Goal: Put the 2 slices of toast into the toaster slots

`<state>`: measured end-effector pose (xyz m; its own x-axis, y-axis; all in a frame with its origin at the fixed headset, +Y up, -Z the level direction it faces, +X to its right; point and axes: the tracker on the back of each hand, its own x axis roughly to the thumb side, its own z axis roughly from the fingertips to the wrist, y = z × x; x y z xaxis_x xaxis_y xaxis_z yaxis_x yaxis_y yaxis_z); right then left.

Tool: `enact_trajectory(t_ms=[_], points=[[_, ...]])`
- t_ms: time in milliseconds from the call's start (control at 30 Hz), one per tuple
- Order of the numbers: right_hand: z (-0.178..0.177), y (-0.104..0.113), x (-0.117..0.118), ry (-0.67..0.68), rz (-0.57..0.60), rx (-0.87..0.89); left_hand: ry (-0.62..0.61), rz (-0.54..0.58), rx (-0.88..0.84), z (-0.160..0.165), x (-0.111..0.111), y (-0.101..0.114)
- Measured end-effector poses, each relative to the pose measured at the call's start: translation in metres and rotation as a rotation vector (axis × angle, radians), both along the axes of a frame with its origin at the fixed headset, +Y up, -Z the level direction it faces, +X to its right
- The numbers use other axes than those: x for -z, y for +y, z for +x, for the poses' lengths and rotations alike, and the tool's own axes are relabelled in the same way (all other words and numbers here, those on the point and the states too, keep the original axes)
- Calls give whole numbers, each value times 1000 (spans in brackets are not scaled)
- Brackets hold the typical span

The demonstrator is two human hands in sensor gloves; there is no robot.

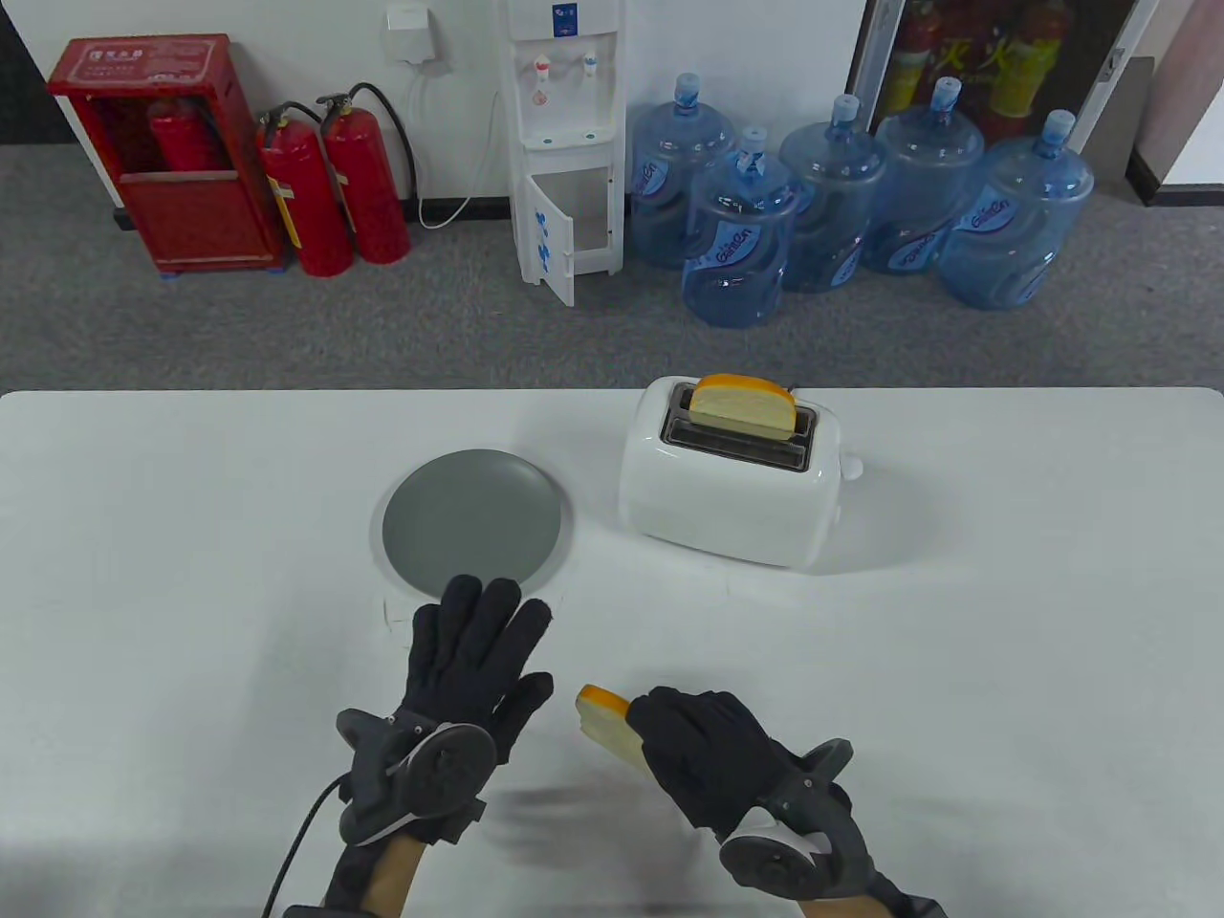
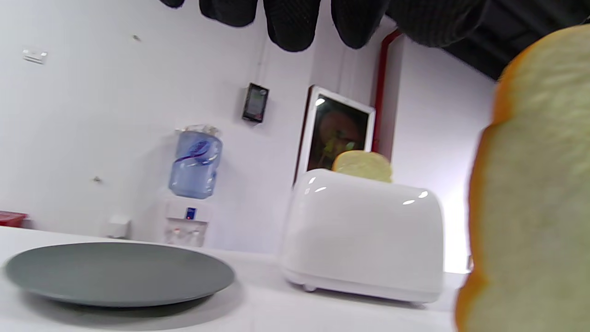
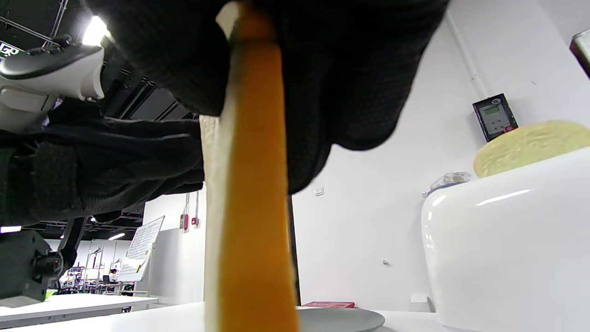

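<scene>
Nearest me, my right hand pinches a slice of toast upright above the table; my left hand hovers flat beside it, grip wide. Beyond lie the grey plate and white toaster, another slice standing in its far slot.

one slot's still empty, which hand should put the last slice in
Right. The right hand already grips the second slice, and the toaster sits on its side of the table. The left hand is open, holding nothing, beside the plate.
</scene>
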<state>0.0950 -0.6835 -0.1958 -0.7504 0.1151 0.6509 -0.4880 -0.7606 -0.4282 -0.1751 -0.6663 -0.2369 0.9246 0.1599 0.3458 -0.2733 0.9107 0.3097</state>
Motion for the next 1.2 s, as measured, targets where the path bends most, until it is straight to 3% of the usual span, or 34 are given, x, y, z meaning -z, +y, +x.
enact_trajectory(t_ms=[267,533,1200], points=[[0,0,0,-1,3,-3,170,-48,167,-20,13,-19],[0,0,0,4,2,-4,267,-116,190,-40,21,-28],[4,3,1,-10,-13,2,354,-228,182,-60,25,-42]])
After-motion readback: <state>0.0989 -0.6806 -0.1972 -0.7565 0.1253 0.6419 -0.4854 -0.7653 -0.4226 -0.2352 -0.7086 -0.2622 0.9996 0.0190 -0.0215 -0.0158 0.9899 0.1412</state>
